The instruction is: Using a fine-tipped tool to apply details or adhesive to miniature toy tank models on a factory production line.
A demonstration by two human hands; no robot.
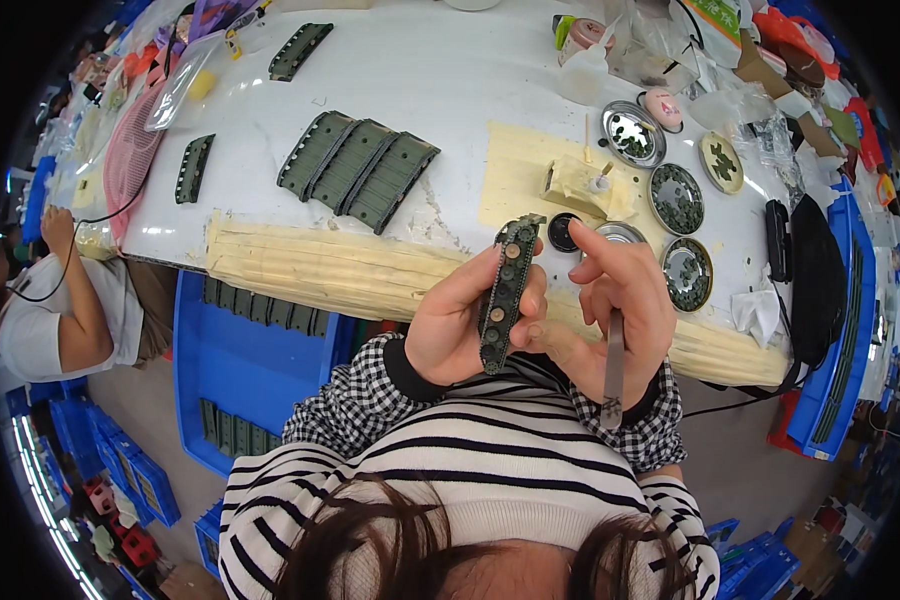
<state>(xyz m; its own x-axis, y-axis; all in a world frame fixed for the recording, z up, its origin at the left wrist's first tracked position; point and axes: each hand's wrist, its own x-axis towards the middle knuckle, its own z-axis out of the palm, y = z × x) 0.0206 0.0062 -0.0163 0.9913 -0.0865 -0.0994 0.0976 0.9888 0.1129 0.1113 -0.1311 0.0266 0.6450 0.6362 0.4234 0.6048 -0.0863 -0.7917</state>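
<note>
My left hand (pixel 442 330) grips a long dark green model tank side piece (pixel 507 295), with road wheels and a toothed track along its edge. It stands nearly upright in front of my chest, and two of its wheels have tan centres. My right hand (pixel 632 300) is closed around metal tweezers (pixel 613 372), whose flat end points down toward my wrist. Its index finger reaches up, and its thumb is near the lower part of the side piece. The tips of the tweezers are hidden by my hand. A small round black container (pixel 563 232) sits just beyond my hands.
Metal dishes (pixel 676 198) of small green parts stand at the right. A tape-covered block (pixel 582 186) sits in the middle. More green side pieces (pixel 358 170) lie left on the white table (pixel 240 110). A blue bin (pixel 255 365) is below the padded edge; another person (pixel 70 310) sits left.
</note>
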